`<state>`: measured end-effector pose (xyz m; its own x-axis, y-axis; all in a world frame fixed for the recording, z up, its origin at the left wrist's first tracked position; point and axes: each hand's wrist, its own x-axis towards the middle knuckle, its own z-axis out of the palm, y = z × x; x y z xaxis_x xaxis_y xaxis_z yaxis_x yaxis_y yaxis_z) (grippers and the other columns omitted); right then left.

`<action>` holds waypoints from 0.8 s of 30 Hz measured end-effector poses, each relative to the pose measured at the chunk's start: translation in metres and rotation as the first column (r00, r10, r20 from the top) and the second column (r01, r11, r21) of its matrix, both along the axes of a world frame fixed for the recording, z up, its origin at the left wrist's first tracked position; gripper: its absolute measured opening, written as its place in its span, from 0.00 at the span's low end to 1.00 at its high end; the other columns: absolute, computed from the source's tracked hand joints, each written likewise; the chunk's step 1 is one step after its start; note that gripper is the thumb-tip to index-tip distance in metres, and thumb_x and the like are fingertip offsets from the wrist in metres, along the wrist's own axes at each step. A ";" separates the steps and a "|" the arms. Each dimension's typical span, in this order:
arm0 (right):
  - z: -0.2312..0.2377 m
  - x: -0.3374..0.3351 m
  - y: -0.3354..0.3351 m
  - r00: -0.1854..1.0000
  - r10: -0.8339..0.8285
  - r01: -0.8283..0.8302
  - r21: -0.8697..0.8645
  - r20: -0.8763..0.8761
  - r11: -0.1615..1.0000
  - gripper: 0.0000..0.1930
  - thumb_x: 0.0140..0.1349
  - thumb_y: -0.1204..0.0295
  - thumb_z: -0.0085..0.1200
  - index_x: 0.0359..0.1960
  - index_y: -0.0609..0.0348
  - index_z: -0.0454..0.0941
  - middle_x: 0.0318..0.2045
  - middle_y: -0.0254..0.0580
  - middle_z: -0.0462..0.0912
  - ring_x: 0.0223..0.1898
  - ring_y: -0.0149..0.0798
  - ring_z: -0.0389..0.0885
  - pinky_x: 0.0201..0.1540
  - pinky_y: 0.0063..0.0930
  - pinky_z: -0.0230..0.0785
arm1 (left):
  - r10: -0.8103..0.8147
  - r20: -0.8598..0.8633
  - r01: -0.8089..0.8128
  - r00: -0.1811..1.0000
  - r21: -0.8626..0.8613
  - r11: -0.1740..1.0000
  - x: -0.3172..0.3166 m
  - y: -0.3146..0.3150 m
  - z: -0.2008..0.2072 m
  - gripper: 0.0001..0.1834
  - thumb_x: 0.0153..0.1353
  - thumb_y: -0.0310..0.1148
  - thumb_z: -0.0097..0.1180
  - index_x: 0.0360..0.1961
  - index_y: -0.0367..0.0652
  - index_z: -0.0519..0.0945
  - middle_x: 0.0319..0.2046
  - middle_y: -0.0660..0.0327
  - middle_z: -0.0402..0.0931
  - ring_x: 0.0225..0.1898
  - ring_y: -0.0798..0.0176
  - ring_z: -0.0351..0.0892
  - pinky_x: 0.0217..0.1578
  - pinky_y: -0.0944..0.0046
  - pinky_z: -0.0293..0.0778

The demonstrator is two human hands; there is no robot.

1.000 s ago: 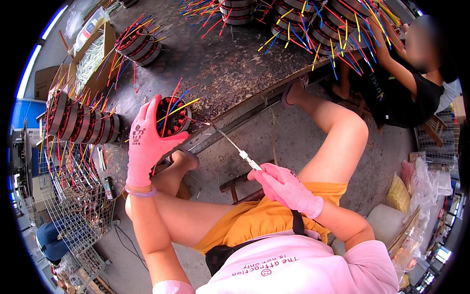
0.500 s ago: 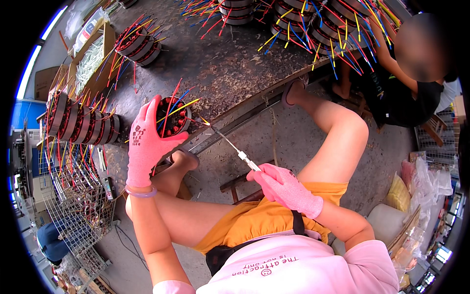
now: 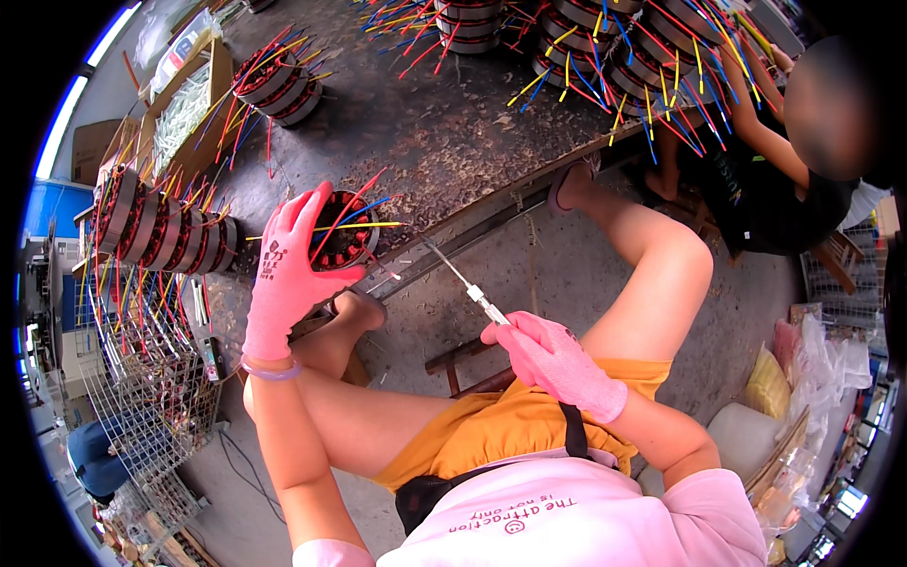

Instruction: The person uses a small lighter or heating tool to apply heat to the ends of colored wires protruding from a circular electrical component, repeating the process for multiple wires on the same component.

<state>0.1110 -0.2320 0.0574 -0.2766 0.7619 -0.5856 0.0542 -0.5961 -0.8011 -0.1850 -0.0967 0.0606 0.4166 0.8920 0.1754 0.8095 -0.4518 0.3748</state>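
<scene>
My left hand (image 3: pixel 295 274), in a pink glove, cups a round motor stator (image 3: pixel 364 248) at the table's near edge. Its fingers lie up along the stator's left side and the thumb crosses its near side. Red, blue and yellow wires (image 3: pixel 364 225) stick out over the stator's dark red windings. In my right hand (image 3: pixel 553 364), also gloved in pink, is a thin metal-shafted tool with a white handle (image 3: pixel 487 304). Its tip is close to the yellow wire's end; contact is unclear. A short lead with a pale end (image 3: pixel 395 276) hangs off the stator's near right side.
More wired stators lie in a row (image 3: pixel 170 231) at the left, beside a box of white sticks (image 3: pixel 184 109). Several stator stacks (image 3: pixel 468 28) stand along the far side. A co-worker (image 3: pixel 775 180) sits at the right. A wire rack (image 3: pixel 142 387) stands lower left.
The short pale-ended lead was up at the tool's tip and now hangs lower, apart from it. The yellow wire has swung to lie nearly level. My left hand stays at the stator.
</scene>
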 end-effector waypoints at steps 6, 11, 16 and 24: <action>-0.002 0.000 0.003 1.000 0.011 -0.011 -0.014 -0.004 1.000 0.16 0.74 0.62 0.45 0.43 0.63 0.78 0.18 0.31 0.67 0.19 0.24 0.64 0.24 0.23 0.60 | 0.001 0.027 -0.001 1.000 -0.021 1.000 -0.003 0.002 -0.003 0.53 0.32 0.35 0.77 0.66 0.38 0.69 0.59 0.51 0.73 0.61 0.46 0.70 0.64 0.51 0.64; -0.003 0.000 0.003 1.000 0.030 -0.030 0.006 0.003 1.000 0.16 0.74 0.62 0.45 0.44 0.63 0.78 0.18 0.31 0.67 0.19 0.24 0.64 0.24 0.23 0.59 | 0.007 0.015 -0.007 1.000 -0.008 1.000 -0.004 0.002 -0.004 0.54 0.32 0.35 0.78 0.66 0.37 0.69 0.59 0.51 0.73 0.61 0.46 0.70 0.64 0.52 0.65; 0.002 -0.001 0.005 1.000 0.028 -0.028 -0.007 0.008 1.000 0.16 0.74 0.62 0.45 0.43 0.64 0.78 0.18 0.31 0.67 0.19 0.24 0.64 0.24 0.23 0.59 | -0.001 0.019 0.001 1.000 0.002 1.000 -0.005 0.002 -0.005 0.53 0.32 0.36 0.78 0.65 0.37 0.69 0.58 0.51 0.73 0.60 0.46 0.70 0.63 0.52 0.66; 0.006 -0.002 0.006 1.000 0.015 -0.015 -0.025 -0.004 1.000 0.15 0.74 0.63 0.45 0.43 0.64 0.78 0.18 0.31 0.67 0.19 0.24 0.64 0.24 0.23 0.59 | 0.004 0.014 -0.004 1.000 -0.002 1.000 -0.003 0.003 -0.004 0.53 0.32 0.37 0.78 0.65 0.38 0.69 0.57 0.52 0.73 0.59 0.46 0.71 0.62 0.52 0.67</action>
